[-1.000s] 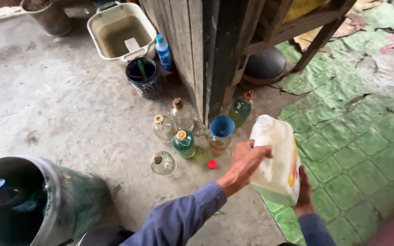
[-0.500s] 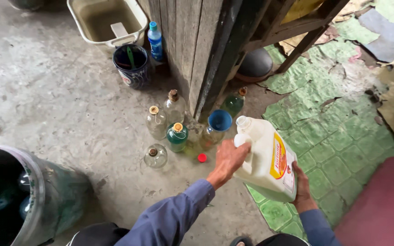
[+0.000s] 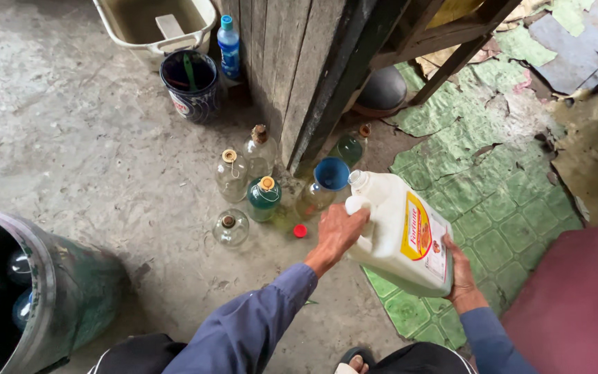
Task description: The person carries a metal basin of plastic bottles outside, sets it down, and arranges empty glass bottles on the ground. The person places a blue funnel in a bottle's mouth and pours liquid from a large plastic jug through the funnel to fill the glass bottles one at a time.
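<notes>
The left hand grips the handle of a white jug, and the right hand holds it from under. The jug tips its open mouth toward a blue funnel on a bottle. A red cap lies just beside that bottle, with more bottles left of it

We are looking down at what seems a rough back-of-house work or storage area, where a stained concrete floor is giving way to cracked green tiles. Corked glass bottles are standing beside weathered wooden planks, with a plastic tub, a bucket and a large barrel sitting around them.
</notes>
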A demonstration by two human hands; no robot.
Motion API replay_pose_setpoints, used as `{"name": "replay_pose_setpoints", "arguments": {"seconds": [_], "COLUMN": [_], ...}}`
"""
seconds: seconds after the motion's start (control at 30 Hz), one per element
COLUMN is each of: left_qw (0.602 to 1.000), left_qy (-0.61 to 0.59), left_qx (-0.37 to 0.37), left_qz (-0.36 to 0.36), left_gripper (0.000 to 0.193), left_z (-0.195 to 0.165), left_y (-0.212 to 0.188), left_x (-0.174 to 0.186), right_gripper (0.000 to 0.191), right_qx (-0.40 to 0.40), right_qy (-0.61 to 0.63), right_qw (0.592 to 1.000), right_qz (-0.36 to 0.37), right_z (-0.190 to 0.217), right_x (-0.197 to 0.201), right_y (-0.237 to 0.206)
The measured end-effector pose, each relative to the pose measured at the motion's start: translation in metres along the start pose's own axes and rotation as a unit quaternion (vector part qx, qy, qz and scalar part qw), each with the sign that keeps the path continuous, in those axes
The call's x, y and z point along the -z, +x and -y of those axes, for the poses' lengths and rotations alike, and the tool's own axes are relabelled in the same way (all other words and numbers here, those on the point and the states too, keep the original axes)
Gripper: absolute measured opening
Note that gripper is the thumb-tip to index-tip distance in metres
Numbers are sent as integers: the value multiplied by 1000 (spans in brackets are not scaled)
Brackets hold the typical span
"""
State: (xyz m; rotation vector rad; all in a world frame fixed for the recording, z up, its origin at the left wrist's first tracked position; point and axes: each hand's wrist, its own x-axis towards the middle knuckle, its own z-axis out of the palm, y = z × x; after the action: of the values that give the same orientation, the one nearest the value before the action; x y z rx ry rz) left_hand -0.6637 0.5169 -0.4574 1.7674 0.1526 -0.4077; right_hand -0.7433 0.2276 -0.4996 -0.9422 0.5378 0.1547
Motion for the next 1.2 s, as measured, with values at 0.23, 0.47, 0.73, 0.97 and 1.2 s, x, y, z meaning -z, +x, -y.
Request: {"name": "replay_pose_setpoints", "arguments": {"seconds": [0.23,0.47,0.73,0.97,1.2], "left_qw": [1000,1000,1000,998,997], "left_qy": [-14,-3,-13,-13,-28], "left_qx": [9,14,13,59,71], "left_qz": [3,-5,-6,11,1], "left_gripper": [45,47,49,48,47], "left_z": [7,11,16,12,5], "left_y": [3,6,7,9,2], "left_x": [-1,-3,-6,-11,-13], "right_gripper": [61,60,61,60,66], "right_qx": [-6,-15,-26,-39,-57], "right_qy": [-23,-43,-62,-82,-69], "right_qw": [1000,999,997,994,995], "right_qz": [-13,-23,-37,-64,-37], "right_z": [5,14,28,46,58], "right_x": [8,17,15,17,20], "right_y": [0,2,-2,-3,-7]}}
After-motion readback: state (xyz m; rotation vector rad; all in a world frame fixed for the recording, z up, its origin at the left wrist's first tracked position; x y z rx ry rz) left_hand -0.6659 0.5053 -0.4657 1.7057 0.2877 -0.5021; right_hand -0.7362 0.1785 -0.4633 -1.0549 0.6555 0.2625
